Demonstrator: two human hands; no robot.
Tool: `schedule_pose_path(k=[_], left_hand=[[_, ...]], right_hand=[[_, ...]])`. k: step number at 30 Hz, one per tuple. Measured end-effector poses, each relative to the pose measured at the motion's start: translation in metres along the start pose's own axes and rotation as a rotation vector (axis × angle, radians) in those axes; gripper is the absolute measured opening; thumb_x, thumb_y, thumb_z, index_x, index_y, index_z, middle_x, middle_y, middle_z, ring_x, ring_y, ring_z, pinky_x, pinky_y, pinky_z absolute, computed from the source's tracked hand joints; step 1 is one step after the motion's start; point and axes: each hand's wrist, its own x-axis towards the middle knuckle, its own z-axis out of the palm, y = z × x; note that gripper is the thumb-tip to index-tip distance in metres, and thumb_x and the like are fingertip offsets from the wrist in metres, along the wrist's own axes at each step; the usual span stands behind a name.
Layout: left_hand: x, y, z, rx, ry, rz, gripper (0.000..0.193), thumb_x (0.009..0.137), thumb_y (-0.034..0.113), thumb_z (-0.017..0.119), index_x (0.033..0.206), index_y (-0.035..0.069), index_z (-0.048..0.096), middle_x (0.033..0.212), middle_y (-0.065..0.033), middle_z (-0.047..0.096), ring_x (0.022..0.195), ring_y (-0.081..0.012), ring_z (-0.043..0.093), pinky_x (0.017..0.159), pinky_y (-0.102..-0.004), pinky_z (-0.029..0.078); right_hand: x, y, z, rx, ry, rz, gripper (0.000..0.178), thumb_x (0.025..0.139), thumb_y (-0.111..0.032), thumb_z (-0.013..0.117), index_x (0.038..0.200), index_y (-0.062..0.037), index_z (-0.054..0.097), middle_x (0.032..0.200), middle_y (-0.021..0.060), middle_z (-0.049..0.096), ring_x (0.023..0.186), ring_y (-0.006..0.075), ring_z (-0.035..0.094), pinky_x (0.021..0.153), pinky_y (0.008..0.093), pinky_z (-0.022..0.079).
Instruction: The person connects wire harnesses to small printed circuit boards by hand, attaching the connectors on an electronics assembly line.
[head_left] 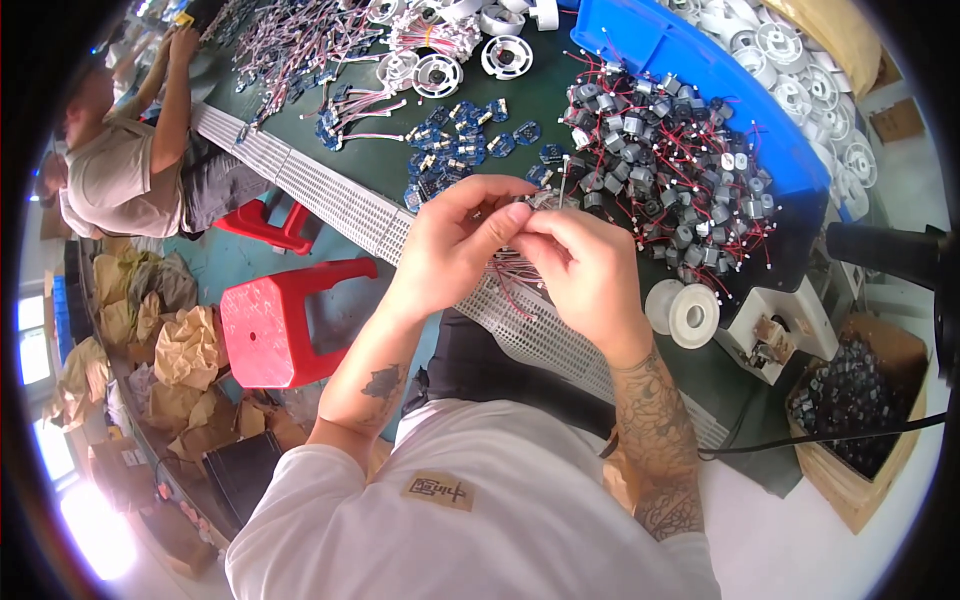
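My left hand (455, 240) and my right hand (588, 268) meet over the table's near edge, thumbs and fingers pinched together. Between the fingertips sits a small part, mostly hidden, whose kind I cannot make out. Thin red and white wires (517, 272) show just below the hands; whether they join the part I cannot tell. Beyond my left hand lie several small blue circuit boards (450, 145). A large heap of small grey motors (670, 165) with red wires spreads beyond my right hand.
White perforated strip (340, 200) edges the table. A blue bin (700, 70) stands behind the motors, and a white spool (692, 316) right of my right hand. Wired boards (300, 50) and white round housings (507, 57) lie farther back. Red stools (265, 325) and a seated co-worker (130, 150) are left.
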Motion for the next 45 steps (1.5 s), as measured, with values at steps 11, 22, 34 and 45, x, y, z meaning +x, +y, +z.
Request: schedule_pose_path(k=[11, 22, 34, 45], left_hand=[[-0.002, 0.007, -0.019, 0.028, 0.067, -0.126, 0.022, 0.094, 0.001, 0.063, 0.115, -0.003, 0.066, 0.085, -0.0018, 0.065, 0.072, -0.0064, 0.057, 0.065, -0.0220, 0.047], [-0.004, 0.008, -0.021, 0.029, 0.023, -0.157, 0.023, 0.089, -0.001, 0.065, 0.112, -0.003, 0.068, 0.088, -0.0040, 0.067, 0.077, -0.0096, 0.061, 0.067, -0.0242, 0.050], [-0.003, 0.012, -0.027, 0.264, -0.059, -0.113, 0.020, 0.089, 0.001, 0.068, 0.109, -0.003, 0.070, 0.091, -0.0034, 0.070, 0.082, -0.0068, 0.062, 0.072, -0.0219, 0.050], [-0.006, 0.000, -0.022, 0.109, 0.017, -0.126, 0.020, 0.090, -0.002, 0.068, 0.110, -0.003, 0.070, 0.089, -0.0026, 0.070, 0.077, -0.0047, 0.060, 0.067, -0.0198, 0.049]], right_hand=[[-0.001, 0.005, -0.002, 0.484, -0.048, 0.504, 0.012, 0.095, -0.003, 0.065, 0.103, 0.0055, 0.067, 0.088, 0.0101, 0.074, 0.079, 0.0126, 0.071, 0.072, 0.0268, 0.059], [-0.003, 0.007, 0.001, 0.349, -0.067, 0.397, 0.010, 0.089, -0.007, 0.069, 0.089, 0.0025, 0.067, 0.073, 0.0076, 0.068, 0.063, 0.0103, 0.065, 0.059, 0.0268, 0.051], [0.000, 0.002, -0.003, 0.222, -0.140, 0.321, 0.011, 0.087, -0.007, 0.068, 0.083, 0.0022, 0.065, 0.066, 0.0109, 0.065, 0.055, 0.0187, 0.064, 0.053, 0.0302, 0.048], [-0.002, 0.011, 0.000, 0.209, -0.127, 0.275, 0.007, 0.090, -0.004, 0.067, 0.090, 0.0025, 0.068, 0.068, 0.0044, 0.065, 0.058, 0.0042, 0.053, 0.051, 0.0239, 0.042]])
